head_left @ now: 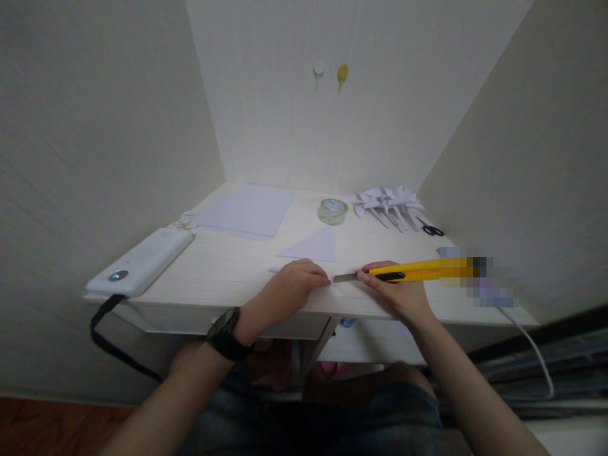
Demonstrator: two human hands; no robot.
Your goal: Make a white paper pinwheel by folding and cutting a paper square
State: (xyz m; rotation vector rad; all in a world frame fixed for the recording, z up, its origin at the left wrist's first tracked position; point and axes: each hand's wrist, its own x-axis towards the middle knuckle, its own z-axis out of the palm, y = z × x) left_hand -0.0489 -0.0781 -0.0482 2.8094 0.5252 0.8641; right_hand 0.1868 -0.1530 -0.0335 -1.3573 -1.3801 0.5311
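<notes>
My right hand [403, 292] is wrapped round a yellow utility knife [411, 271], its blade out and pointing left, close to my left fingertips. Bent over the desk, my left hand [297, 284] has its fingers together, pressing down on a narrow white paper strip [274, 270]. One end of that strip shows left of the hand; the rest is mostly hidden beneath it. Just behind both hands lies a folded paper triangle [313, 246].
Paper sheets [247, 212] lie at the back left, a tape roll [332, 212] at the back middle. Several paper pinwheels [389, 202] and black-handled scissors [433, 230] are at the back right. A white device [142, 263] with a strap sits left. Walls enclose the desk [228, 278].
</notes>
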